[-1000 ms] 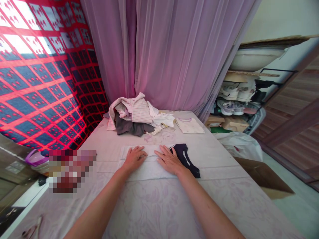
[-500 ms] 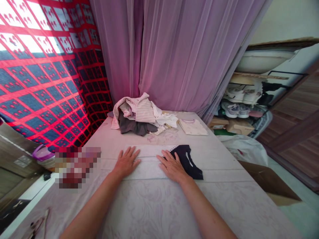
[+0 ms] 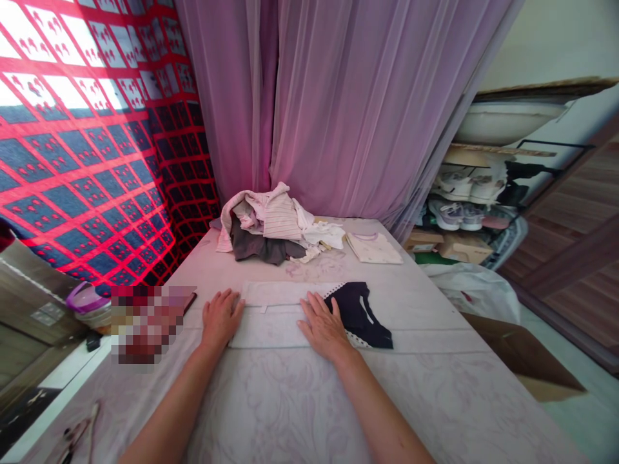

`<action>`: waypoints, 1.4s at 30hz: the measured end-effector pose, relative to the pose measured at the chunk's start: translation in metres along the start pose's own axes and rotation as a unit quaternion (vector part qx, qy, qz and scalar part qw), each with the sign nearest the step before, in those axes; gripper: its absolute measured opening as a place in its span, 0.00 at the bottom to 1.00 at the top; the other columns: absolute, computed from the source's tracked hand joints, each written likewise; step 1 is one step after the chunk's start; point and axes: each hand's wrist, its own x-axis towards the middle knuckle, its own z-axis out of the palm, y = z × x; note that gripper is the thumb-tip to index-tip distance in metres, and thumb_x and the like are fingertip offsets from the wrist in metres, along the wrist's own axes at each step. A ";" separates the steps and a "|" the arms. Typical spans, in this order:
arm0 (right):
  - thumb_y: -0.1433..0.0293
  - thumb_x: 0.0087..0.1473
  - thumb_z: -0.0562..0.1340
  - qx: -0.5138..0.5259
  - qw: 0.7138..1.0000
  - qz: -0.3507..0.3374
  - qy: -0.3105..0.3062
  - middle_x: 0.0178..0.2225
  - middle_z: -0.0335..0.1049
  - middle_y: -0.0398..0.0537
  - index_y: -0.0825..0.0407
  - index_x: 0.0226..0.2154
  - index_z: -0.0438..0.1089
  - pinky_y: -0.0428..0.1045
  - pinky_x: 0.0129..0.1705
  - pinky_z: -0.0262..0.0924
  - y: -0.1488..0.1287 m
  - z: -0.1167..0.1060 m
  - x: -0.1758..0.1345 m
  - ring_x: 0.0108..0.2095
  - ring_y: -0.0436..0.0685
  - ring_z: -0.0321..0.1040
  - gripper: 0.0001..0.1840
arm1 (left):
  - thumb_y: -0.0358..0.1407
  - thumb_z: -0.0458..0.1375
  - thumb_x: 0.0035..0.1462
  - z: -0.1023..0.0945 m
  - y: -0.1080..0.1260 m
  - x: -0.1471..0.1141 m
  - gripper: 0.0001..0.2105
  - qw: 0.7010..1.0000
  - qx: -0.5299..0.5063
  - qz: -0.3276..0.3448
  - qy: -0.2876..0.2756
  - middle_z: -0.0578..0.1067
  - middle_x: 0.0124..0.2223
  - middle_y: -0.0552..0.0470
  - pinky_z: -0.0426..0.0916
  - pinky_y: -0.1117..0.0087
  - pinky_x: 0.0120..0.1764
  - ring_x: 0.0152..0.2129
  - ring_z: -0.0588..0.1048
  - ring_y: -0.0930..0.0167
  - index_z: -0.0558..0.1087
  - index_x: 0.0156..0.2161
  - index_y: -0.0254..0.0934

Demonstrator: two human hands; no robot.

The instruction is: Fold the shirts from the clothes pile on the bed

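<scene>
In front of me a garment (image 3: 278,325) lies flat, its long sides folded in. Most of it is white, with a dark navy part (image 3: 355,309) at the right and a dotted trim where the colours meet. A small white tag (image 3: 264,309) shows on it. My left hand (image 3: 221,317) lies flat at the garment's left end, fingers stretched out. My right hand (image 3: 323,327) rests palm down on the white cloth beside the navy part, fingers spread. Neither hand grips anything.
A heap of clothes (image 3: 265,222) sits at the bed's far side, left of a folded pale garment (image 3: 374,248). Purple curtains (image 3: 338,109) hang behind. A shoe rack (image 3: 464,183) and an open cardboard box (image 3: 527,351) stand right of the bed. Scissors (image 3: 72,438) lie at the near left.
My left hand has slid left along the white cloth to its end, uncovering the small tag. My right hand has shifted slightly left. The garment stays flat.
</scene>
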 end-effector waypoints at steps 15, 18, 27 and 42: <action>0.65 0.61 0.48 0.050 0.965 0.097 0.239 0.54 0.67 0.50 0.48 0.47 0.71 0.56 0.61 0.42 0.046 0.004 -0.026 0.55 0.56 0.61 0.20 | 0.44 0.45 0.61 0.003 -0.001 -0.004 0.20 1.000 -0.001 0.011 0.006 0.66 0.60 0.45 0.52 0.50 0.57 0.58 0.60 0.59 0.69 0.53 0.41; 0.65 0.59 0.47 0.050 0.943 0.171 0.281 0.51 0.69 0.52 0.51 0.46 0.72 0.55 0.57 0.49 0.078 0.000 -0.039 0.51 0.57 0.64 0.22 | 0.44 0.45 0.61 0.002 -0.001 -0.004 0.19 1.000 0.004 0.011 0.009 0.66 0.60 0.46 0.52 0.50 0.57 0.58 0.60 0.59 0.69 0.53 0.42; 0.67 0.57 0.48 0.009 0.917 0.352 0.188 0.43 0.74 0.53 0.53 0.48 0.71 0.53 0.45 0.57 0.110 -0.013 -0.062 0.44 0.61 0.67 0.23 | 0.45 0.44 0.62 0.000 0.000 -0.004 0.21 1.000 0.008 0.016 0.001 0.66 0.60 0.45 0.53 0.49 0.57 0.58 0.60 0.59 0.69 0.54 0.40; 0.64 0.55 0.51 0.099 0.908 0.367 0.179 0.41 0.75 0.50 0.48 0.44 0.74 0.50 0.42 0.61 0.141 -0.019 -0.077 0.41 0.58 0.69 0.20 | 0.43 0.42 0.62 -0.005 -0.001 0.001 0.22 1.000 -0.002 0.012 0.004 0.67 0.59 0.44 0.58 0.53 0.55 0.56 0.64 0.61 0.69 0.53 0.37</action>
